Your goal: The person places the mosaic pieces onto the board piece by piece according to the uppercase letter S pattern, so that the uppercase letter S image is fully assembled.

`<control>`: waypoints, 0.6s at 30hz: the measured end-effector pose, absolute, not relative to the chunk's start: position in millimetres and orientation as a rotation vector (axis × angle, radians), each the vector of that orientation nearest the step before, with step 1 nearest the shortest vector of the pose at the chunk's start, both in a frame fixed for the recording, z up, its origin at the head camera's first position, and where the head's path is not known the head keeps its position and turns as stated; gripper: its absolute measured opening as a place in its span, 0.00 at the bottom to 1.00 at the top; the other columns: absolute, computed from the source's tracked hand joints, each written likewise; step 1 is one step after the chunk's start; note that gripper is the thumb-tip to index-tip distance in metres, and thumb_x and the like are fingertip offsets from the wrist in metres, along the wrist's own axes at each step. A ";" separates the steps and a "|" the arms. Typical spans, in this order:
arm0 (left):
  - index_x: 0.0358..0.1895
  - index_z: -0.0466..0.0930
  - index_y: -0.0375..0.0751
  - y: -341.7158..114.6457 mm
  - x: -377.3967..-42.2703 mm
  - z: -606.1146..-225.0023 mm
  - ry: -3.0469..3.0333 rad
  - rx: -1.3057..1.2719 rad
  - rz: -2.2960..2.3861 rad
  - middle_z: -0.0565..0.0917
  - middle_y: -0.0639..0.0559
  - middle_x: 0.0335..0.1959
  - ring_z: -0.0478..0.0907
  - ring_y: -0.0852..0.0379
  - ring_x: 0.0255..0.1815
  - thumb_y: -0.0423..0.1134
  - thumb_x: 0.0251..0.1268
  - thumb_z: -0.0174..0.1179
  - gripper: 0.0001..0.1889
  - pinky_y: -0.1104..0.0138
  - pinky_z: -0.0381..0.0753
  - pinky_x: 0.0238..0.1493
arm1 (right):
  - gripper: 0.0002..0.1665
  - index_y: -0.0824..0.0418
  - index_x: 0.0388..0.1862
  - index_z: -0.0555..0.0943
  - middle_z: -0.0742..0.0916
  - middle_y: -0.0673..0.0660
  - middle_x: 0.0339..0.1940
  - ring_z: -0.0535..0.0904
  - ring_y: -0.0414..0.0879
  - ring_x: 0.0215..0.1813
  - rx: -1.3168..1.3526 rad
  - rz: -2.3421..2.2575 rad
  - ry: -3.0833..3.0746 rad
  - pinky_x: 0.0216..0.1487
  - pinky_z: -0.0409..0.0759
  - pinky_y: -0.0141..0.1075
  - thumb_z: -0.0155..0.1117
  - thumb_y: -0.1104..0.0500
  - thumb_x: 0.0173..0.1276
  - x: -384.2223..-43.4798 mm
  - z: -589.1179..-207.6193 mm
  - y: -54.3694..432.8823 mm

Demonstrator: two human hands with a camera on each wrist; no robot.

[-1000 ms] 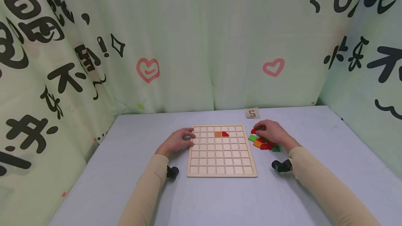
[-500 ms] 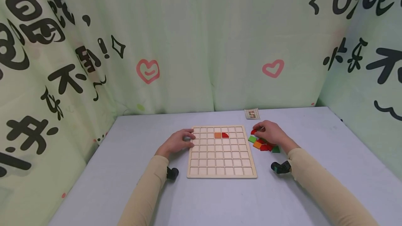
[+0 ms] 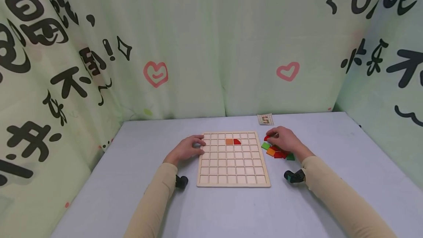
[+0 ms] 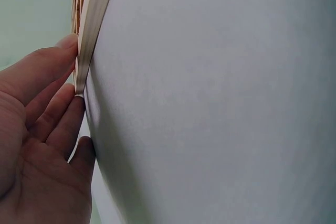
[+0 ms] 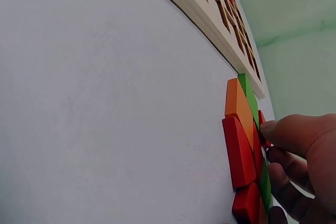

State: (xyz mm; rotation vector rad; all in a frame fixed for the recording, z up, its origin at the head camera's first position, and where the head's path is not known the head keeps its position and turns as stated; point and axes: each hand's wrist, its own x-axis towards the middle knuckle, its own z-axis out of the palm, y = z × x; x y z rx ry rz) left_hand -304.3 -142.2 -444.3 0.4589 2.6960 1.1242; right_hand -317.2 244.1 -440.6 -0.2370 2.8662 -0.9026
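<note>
A wooden grid board lies flat on the table, with an orange square block and a red quarter-round block set side by side in its cells. My left hand rests against the board's left edge, thumb and fingers fairly straight along the wood. At the pile right of the board, my right hand pinches a small red block between thumb and fingers. Beneath and beside that hand are a light green block, an orange block and several red ones, partly covered.
A small patterned card lies at the table's back edge, beyond the pile. A dark green block sits at the pile's right end. Pale green curtains with black writing surround the white table.
Both hands stay almost in place. The right wrist has shifted very slightly left, while its fingers remain at the same red block.
</note>
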 end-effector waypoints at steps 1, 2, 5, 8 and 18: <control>0.48 0.84 0.40 -142.1 -304.3 -444.7 2.696 0.458 1.123 0.71 0.49 0.69 0.58 0.46 0.75 0.35 0.60 0.68 0.13 0.54 0.57 0.74 | 0.23 0.68 0.60 0.77 0.79 0.68 0.55 0.76 0.57 0.49 -0.229 -0.907 2.867 0.50 0.81 0.45 0.61 0.59 0.69 -316.8 -440.8 243.6; 0.48 0.84 0.40 -142.0 -304.6 -445.2 2.696 0.457 1.122 0.71 0.49 0.69 0.58 0.46 0.75 0.35 0.60 0.68 0.13 0.54 0.57 0.74 | 0.23 0.68 0.60 0.77 0.79 0.68 0.55 0.76 0.57 0.50 -0.223 -0.911 2.868 0.50 0.81 0.45 0.61 0.59 0.69 -316.5 -440.9 243.1; 0.48 0.84 0.41 -142.1 -305.0 -446.5 2.701 0.453 1.119 0.71 0.49 0.69 0.59 0.46 0.75 0.35 0.60 0.67 0.13 0.54 0.57 0.74 | 0.23 0.68 0.60 0.77 0.79 0.68 0.55 0.75 0.57 0.50 -0.213 -0.911 2.872 0.50 0.81 0.45 0.61 0.59 0.69 -315.9 -441.3 242.5; 0.48 0.85 0.41 -142.1 -304.9 -446.7 2.703 0.443 1.123 0.72 0.50 0.69 0.59 0.46 0.75 0.35 0.60 0.68 0.12 0.54 0.57 0.74 | 0.23 0.68 0.60 0.77 0.78 0.68 0.55 0.75 0.58 0.50 -0.223 -0.901 2.883 0.49 0.81 0.45 0.61 0.59 0.69 -316.0 -441.9 242.3; 0.48 0.84 0.41 -141.4 -305.3 -446.4 2.704 0.436 1.108 0.71 0.50 0.70 0.58 0.46 0.75 0.35 0.60 0.68 0.13 0.54 0.57 0.74 | 0.23 0.66 0.60 0.78 0.77 0.69 0.57 0.74 0.58 0.49 -0.260 -0.867 2.924 0.50 0.81 0.47 0.62 0.59 0.68 -316.2 -444.0 242.7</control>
